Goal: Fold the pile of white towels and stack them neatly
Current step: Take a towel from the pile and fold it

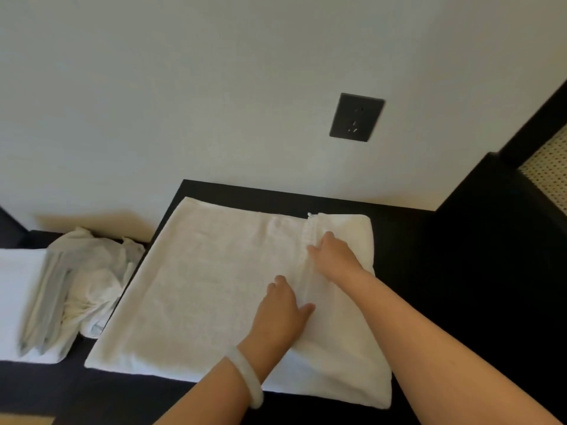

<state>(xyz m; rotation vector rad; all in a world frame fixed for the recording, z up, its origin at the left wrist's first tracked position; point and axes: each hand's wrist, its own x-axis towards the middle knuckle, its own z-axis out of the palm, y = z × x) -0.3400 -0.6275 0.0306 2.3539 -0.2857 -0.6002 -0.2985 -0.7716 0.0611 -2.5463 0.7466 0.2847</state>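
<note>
A white towel (199,280) lies spread flat on a dark table (408,240), with its right third folded over onto itself. My left hand (282,308) lies on the towel at the folded flap's edge, palm down, fingers curled at the hem. My right hand (334,256) rests farther back along the same edge, fingers bent onto the hem. Whether either hand pinches the cloth cannot be made out. A crumpled pile of white towels (98,271) sits to the left, beside a stack of folded towels (40,302).
A black wall socket (356,117) is set in the pale wall behind the table. A dark cabinet (497,225) with a perforated panel (549,176) rises at the right. The folded stack and the pile lie on a lower dark surface at the left.
</note>
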